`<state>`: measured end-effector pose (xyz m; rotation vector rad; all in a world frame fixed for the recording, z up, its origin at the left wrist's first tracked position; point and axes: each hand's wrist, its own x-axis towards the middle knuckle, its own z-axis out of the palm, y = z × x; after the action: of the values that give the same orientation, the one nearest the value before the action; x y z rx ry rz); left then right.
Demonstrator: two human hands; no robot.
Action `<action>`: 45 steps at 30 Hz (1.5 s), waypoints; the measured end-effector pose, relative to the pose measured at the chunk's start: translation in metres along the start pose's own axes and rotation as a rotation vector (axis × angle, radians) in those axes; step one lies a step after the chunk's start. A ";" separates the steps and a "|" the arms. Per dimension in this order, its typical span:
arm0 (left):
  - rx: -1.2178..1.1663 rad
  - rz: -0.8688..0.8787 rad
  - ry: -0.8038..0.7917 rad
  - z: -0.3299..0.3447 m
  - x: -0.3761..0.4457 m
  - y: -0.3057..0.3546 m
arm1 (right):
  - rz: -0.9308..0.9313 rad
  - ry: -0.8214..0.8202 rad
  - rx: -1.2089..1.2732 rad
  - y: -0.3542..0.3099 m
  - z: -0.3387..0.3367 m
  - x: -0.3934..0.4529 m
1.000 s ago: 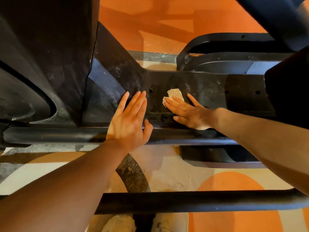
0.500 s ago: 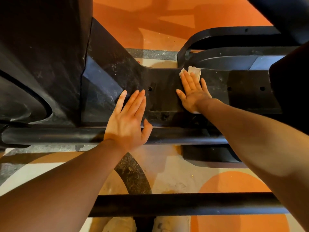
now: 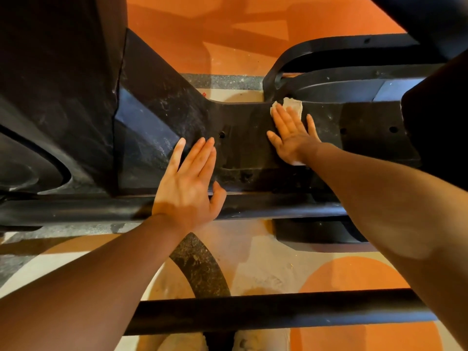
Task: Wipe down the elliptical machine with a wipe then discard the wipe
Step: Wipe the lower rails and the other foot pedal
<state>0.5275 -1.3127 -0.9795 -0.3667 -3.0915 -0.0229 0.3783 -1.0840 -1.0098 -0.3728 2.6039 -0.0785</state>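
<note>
Head view: my right hand lies flat with straight fingers and presses the wipe on the black base of the elliptical machine; the wipe shows past my fingertips. My left hand rests flat and open on the same base, holding nothing, near the rail.
</note>
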 end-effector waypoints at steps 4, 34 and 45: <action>0.012 0.009 0.001 0.000 0.000 -0.001 | 0.119 0.021 0.056 -0.001 -0.006 0.010; -0.003 0.020 -0.010 -0.001 -0.001 0.000 | 0.071 -0.143 0.030 0.017 0.003 -0.046; -0.017 0.026 0.024 0.002 -0.002 -0.002 | 0.207 0.032 0.142 0.040 -0.013 -0.016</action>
<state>0.5287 -1.3145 -0.9813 -0.4049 -3.0644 -0.0524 0.3757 -1.0415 -0.9956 -0.0517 2.6333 -0.1975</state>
